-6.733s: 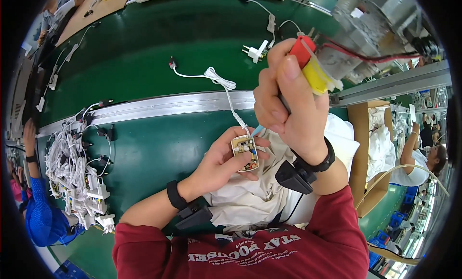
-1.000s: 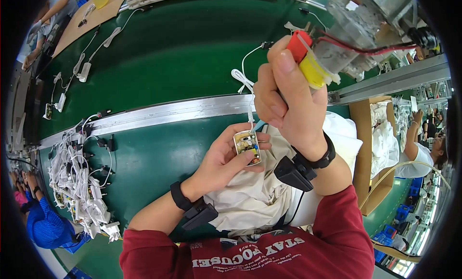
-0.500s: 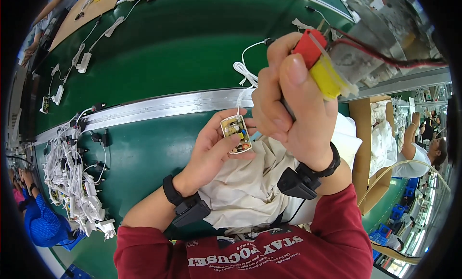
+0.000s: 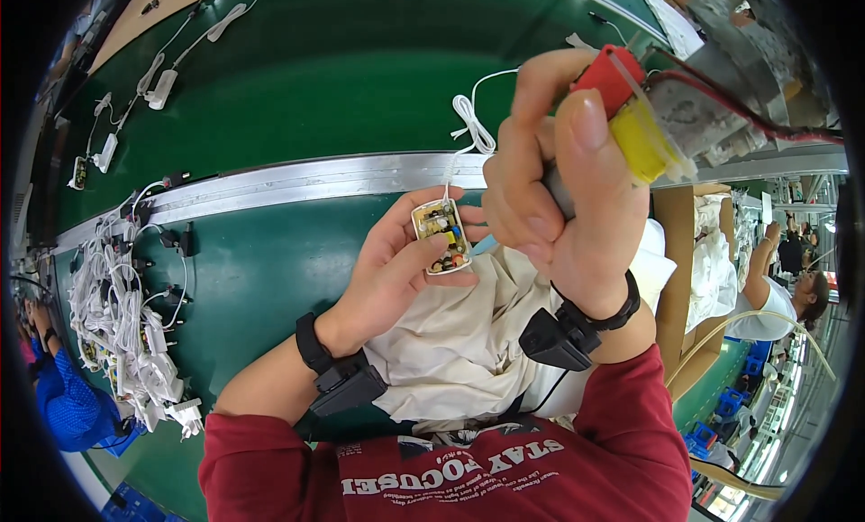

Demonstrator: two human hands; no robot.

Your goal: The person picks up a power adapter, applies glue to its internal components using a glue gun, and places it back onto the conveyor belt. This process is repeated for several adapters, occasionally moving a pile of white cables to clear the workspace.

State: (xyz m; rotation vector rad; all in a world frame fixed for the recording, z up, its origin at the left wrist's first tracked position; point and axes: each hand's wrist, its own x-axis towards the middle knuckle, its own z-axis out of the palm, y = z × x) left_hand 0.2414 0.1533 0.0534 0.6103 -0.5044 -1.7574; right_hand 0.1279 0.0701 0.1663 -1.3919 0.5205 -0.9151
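My left hand (image 4: 383, 272) holds an open white power adapter (image 4: 441, 217), its circuit board facing up and my thumb lying over the parts. From the adapter's far end a white cable (image 4: 469, 126) runs out, coiled beyond the metal rail. My right hand (image 4: 572, 193), raised close to the camera, is wrapped round a wired metal tool (image 4: 712, 108) with a red block, a yellow block and red and black wires. Its exact kind I cannot make out, and its working tip is not clearly visible. A crumpled cream cloth (image 4: 455, 346) lies beneath both hands.
A tangled heap of white adapters and cables (image 4: 131, 324) lies at the left. Beyond the metal rail (image 4: 297, 180), more adapters (image 4: 162, 88) rest on the green surface. A cardboard box (image 4: 678, 261) with white bags stands at the right. Other people (image 4: 77, 400) sit nearby.
My right hand and the tool have shifted slightly right and down in the picture. My left hand still holds the adapter, now a little higher in the picture. The whole view has moved slightly.
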